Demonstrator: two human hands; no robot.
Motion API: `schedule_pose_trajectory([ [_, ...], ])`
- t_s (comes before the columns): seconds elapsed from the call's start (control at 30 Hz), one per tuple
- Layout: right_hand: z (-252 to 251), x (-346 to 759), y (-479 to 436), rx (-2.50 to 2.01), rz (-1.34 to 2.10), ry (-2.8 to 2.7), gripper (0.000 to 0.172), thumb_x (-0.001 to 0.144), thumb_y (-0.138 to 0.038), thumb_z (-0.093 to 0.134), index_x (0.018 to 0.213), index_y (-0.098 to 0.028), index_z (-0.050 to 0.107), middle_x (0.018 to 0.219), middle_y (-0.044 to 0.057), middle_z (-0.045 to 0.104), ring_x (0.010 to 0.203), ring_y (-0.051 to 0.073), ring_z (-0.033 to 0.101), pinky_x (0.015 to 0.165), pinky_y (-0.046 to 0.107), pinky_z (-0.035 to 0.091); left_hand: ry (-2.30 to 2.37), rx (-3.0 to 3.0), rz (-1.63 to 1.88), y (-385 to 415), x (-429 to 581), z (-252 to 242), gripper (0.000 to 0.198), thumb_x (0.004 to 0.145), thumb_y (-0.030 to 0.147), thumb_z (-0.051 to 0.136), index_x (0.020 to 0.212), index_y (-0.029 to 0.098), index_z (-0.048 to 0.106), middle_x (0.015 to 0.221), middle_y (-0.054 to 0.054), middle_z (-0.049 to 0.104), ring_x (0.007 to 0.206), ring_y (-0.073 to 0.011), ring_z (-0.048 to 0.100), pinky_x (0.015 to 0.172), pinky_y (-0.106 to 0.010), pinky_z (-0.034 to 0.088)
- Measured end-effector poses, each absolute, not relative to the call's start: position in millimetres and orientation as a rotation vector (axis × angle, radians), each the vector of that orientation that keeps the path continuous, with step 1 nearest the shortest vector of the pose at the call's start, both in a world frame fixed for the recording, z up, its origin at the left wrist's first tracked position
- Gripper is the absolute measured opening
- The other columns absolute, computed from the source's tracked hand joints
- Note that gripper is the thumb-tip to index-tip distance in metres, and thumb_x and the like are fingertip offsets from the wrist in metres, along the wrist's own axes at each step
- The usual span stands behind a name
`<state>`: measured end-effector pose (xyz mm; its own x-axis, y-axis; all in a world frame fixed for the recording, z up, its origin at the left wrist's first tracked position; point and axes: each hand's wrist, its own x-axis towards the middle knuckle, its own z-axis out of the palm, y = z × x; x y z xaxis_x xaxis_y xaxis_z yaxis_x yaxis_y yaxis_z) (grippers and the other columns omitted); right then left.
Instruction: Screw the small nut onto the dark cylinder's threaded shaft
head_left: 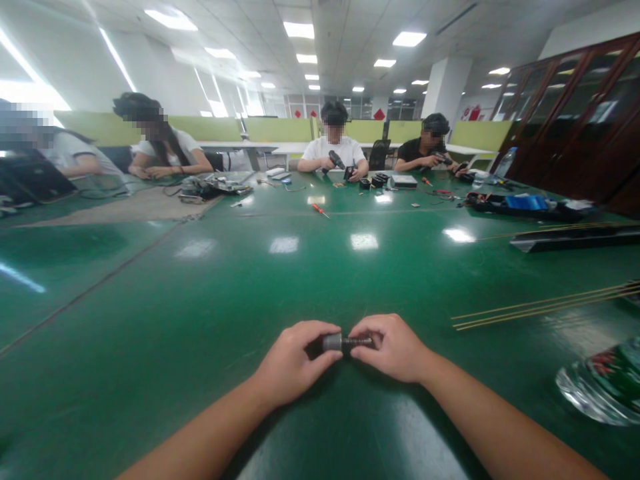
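Note:
A short grey cylinder with a thin dark ridged shaft (333,343) lies level between my two hands, just above the green table or touching it; I cannot tell which. My left hand (293,360) grips the cylinder's wide grey end between thumb and fingers. From the other side, the thumb and fingers of my right hand (397,347) close around the thin shaft, partly covering its far end. The exact kind of part is too small to make out.
Thin brass-coloured rods (530,310) and a clear plastic bottle (597,383) lie to the right. Beyond them is a long dark channel-shaped piece (575,238). A red screwdriver (319,210) lies farther off. Several people sit across the table (240,280), some handling power tools.

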<state>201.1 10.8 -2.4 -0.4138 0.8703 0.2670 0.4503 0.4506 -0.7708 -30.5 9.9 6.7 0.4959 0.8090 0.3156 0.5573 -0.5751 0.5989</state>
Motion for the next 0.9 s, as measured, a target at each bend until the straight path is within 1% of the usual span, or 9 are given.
schedule_pose_trajectory([
  [0.17, -0.2, 200.7, 9.3, -1.118, 0.839, -2.022, 0.012, 0.072, -0.018, 0.073, 0.084, -0.018, 0.074, 0.054, -0.006, 0.053, 0.048, 0.009, 0.038, 0.050, 0.021, 0.028, 1.140, 2.310, 0.821, 8.6, -30.6, 7.6, 0.026, 0.084, 0.030, 0.069, 0.108, 0.022, 0.069, 0.103, -0.005, 0.075, 0.094, -0.0218, 0.069, 0.088, -0.035, 0.053],
  [0.3, 0.2, 201.6, 8.1, -1.117, 0.830, -2.019, 0.010, 0.074, -0.020, 0.073, 0.084, -0.018, 0.074, 0.054, -0.006, 0.051, 0.048, 0.009, 0.038, 0.050, 0.021, 0.028, 1.149, 2.307, 0.822, 8.3, -30.6, 7.6, 0.026, 0.083, 0.030, 0.069, 0.108, 0.023, 0.069, 0.102, -0.004, 0.075, 0.094, -0.0216, 0.070, 0.087, -0.034, 0.053],
  [0.6, -0.9, 201.7, 9.5, -1.115, 0.806, -2.026, 0.009, 0.077, -0.024, 0.072, 0.083, -0.017, 0.073, 0.057, -0.004, 0.054, 0.051, 0.009, 0.040, 0.052, 0.021, 0.028, 1.136, 2.293, 0.847, 8.0, -30.1, 7.3, 0.025, 0.083, 0.029, 0.071, 0.107, 0.024, 0.069, 0.100, -0.001, 0.075, 0.092, -0.0191, 0.070, 0.085, -0.030, 0.052],
  [0.9, -1.0, 202.7, 10.2, -1.119, 0.788, -2.022, 0.008, 0.078, -0.025, 0.072, 0.081, -0.017, 0.073, 0.055, -0.004, 0.053, 0.050, 0.010, 0.040, 0.052, 0.022, 0.028, 1.154, 2.288, 0.836, 8.9, -31.0, 6.3, 0.026, 0.083, 0.029, 0.071, 0.109, 0.024, 0.069, 0.102, -0.002, 0.075, 0.093, -0.0194, 0.070, 0.086, -0.031, 0.052],
])
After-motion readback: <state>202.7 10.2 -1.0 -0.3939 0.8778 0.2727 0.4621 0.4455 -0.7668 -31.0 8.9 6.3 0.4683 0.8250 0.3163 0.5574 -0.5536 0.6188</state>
